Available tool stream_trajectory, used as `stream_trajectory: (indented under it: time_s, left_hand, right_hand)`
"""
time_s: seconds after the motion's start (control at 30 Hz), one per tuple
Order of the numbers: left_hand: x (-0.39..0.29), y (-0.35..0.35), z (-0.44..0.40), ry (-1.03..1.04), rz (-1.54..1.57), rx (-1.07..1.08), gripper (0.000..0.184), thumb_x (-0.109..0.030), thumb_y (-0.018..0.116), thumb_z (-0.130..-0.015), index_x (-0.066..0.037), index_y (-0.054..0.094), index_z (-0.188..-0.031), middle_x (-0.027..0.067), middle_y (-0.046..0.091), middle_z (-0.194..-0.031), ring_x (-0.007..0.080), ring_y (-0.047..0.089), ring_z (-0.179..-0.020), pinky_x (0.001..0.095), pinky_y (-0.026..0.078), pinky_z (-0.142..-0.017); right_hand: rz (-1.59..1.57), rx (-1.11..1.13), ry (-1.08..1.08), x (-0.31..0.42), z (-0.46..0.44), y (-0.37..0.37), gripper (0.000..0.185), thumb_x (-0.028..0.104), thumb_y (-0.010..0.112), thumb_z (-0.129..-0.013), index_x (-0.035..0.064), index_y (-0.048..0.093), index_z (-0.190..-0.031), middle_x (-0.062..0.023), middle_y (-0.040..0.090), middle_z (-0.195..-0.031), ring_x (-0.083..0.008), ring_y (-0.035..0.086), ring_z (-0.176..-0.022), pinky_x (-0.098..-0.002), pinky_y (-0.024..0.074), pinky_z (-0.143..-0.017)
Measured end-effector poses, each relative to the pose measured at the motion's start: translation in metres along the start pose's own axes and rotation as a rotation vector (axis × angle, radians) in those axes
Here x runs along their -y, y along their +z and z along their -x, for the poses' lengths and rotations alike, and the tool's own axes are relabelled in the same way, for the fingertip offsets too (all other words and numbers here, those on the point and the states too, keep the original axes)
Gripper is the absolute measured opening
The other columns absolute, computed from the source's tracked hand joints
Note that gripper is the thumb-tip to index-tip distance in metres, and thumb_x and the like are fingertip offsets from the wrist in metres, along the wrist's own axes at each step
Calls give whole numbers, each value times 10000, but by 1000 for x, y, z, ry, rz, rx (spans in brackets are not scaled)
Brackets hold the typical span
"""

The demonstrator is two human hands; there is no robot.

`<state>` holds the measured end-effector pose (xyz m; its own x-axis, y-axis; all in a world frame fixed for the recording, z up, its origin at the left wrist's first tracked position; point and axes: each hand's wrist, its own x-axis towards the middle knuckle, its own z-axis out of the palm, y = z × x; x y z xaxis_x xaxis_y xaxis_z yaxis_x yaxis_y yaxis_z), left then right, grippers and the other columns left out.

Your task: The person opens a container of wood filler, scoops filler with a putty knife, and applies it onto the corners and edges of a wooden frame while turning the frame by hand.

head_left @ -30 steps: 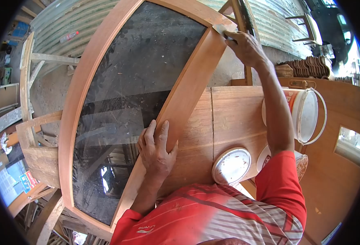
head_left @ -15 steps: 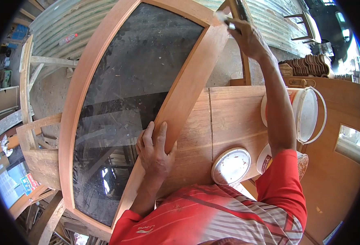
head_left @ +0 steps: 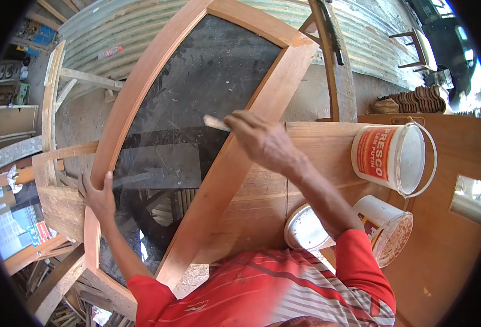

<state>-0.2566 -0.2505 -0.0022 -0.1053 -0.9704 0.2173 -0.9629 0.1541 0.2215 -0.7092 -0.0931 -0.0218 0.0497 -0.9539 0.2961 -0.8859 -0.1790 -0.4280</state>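
Observation:
A wooden frame with a dark glass pane lies tilted across the wooden work surface. My left hand rests on the frame's left rail, fingers spread and holding nothing. Above the pane, my right hand is closed around a small flat scraper, its pale blade pointing left. Filler-like patches mark the frame's upper right corner, away from both hands.
Right of the frame stand a labelled white bucket, a second, stained bucket and a round white lid. A wooden post rises behind. A trestle is at left.
My right hand has come down from the upper right corner to over the pane with the scraper. My left hand has moved from the right rail to the left rail. The frame has shifted slightly.

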Motion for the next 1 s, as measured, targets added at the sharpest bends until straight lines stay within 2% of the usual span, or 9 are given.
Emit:
stream_trajectory:
  time_s: [0.1, 0.13, 0.2, 0.27, 0.37, 0.57, 0.73, 0.87, 1.0]
  left_hand:
    - [11, 5, -31, 7, 144, 187, 783, -490, 777, -932, -6, 544, -1502, 267, 500, -1489, 427, 481, -1392, 518, 406, -1159]
    - [10, 7, -37, 23, 223, 271, 798, -516, 777, -928, 3, 552, -1492, 273, 506, -1472, 429, 490, -1378, 513, 419, -1146]
    - [-1, 18, -42, 83, 183, 182, 810, -542, 781, -919, 14, 570, -1469, 270, 533, -1430, 431, 517, -1338, 519, 436, -1121]
    - [-10, 31, -49, 107, 169, 138, 816, -563, 783, -911, 17, 586, -1451, 263, 563, -1394, 432, 540, -1309, 526, 450, -1102]
    - [-20, 45, -54, 92, 169, 104, 818, -593, 775, -907, 8, 604, -1435, 247, 607, -1350, 429, 570, -1281, 534, 467, -1082]
    - [-21, 48, -47, 95, 49, 33, 833, -667, 725, -909, -21, 622, -1425, 217, 640, -1328, 409, 601, -1256, 538, 486, -1054]
    - [-24, 47, -47, 107, 29, 22, 810, -669, 708, -921, -28, 630, -1410, 197, 647, -1305, 409, 601, -1240, 536, 489, -1043]
    - [-25, 49, -46, 113, 10, 10, 777, -638, 731, -918, -30, 642, -1394, 194, 649, -1279, 404, 603, -1220, 531, 489, -1032]
    - [-26, 49, -47, 135, 28, -18, 750, -604, 759, -910, -21, 657, -1371, 206, 661, -1261, 404, 612, -1203, 524, 492, -1020]
  right_hand:
    - [-324, 95, 316, 5, -3, -14, 383, 26, 562, -1043, 55, 594, -1423, -246, 700, -1266, -303, 756, -1057, -354, 675, -799]
    - [-449, -79, 311, -1, -9, -22, 356, 26, 543, -1043, 23, 570, -1397, -244, 715, -1159, -332, 751, -1041, -418, 640, -814]
    - [-212, -113, 444, -22, -24, -38, 259, 33, 534, -1026, -25, 587, -1273, -233, 713, -1050, -339, 748, -970, -444, 594, -797]
    - [-454, -247, 510, -60, -31, -42, 213, 79, 562, -999, -51, 601, -1163, -175, 703, -976, -247, 745, -869, -381, 578, -731]
    - [-574, -211, 753, -90, -42, -75, 268, 123, 526, -1028, -32, 638, -1215, -127, 723, -1009, -156, 742, -896, -302, 556, -666]
    - [-554, -282, 850, -118, -30, -82, 337, 142, 534, -1032, -69, 686, -1246, -135, 752, -1045, -183, 756, -924, -313, 612, -733]
    - [-252, -234, 759, -160, -41, -71, 325, 189, 592, -1018, 29, 730, -1265, -248, 747, -1088, -281, 765, -940, -423, 575, -870]
    - [233, -323, 432, -176, -57, -56, 285, 172, 581, -1026, 68, 760, -1222, -224, 746, -1170, -377, 720, -1086, -481, 558, -939]
    - [422, -116, 354, -158, -82, -58, 269, 59, 601, -952, 64, 773, -1158, -212, 755, -1050, -380, 736, -1036, -502, 571, -899]
